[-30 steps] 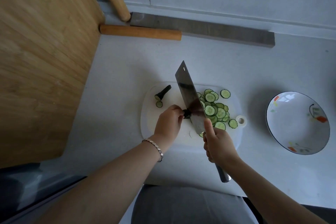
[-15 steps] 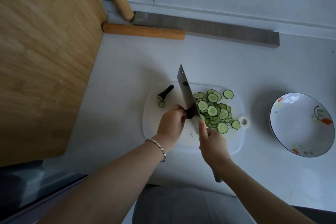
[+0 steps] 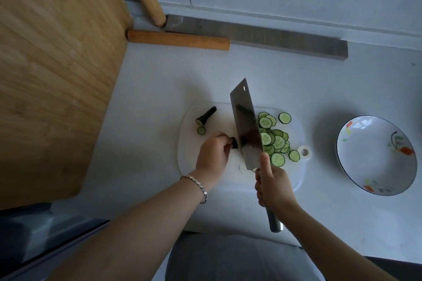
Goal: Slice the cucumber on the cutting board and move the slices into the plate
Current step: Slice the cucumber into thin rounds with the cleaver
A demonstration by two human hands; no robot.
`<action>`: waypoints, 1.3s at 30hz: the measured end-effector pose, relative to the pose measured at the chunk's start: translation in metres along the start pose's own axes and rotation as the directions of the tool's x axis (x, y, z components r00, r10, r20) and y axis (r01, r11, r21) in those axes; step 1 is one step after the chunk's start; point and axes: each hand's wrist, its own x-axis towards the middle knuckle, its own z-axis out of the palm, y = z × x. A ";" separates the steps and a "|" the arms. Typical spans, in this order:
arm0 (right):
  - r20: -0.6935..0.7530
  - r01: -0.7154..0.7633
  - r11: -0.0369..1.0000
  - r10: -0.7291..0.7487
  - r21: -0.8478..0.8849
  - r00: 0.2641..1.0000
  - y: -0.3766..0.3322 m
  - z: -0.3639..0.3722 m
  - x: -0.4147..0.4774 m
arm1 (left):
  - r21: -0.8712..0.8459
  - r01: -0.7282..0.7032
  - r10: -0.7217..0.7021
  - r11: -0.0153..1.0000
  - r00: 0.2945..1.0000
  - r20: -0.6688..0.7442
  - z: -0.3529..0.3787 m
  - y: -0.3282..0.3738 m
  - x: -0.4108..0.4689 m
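Cleaver [image 3: 245,121] now tilted back from cut, gripped by right hand [image 3: 274,186]; cucumber stub [image 3: 234,143] pinched by left hand [image 3: 213,153]. Slicing judged nearly done.

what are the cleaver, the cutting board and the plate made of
Cleaver: likely steel, grey blade with a dull sheen and reflections; its handle end looks like polished metal. Cutting board: probably plastic, smooth matte white with rounded corners and a moulded hang hole. Plate: looks like glazed ceramic, glossy white with a window glint, painted flowers and a dark rim.
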 end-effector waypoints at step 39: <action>-0.019 -0.006 1.000 0.006 0.005 1.000 -0.012 -0.001 -0.004 | 0.042 0.015 -0.015 0.999 1.000 0.016 -0.004 0.006 0.001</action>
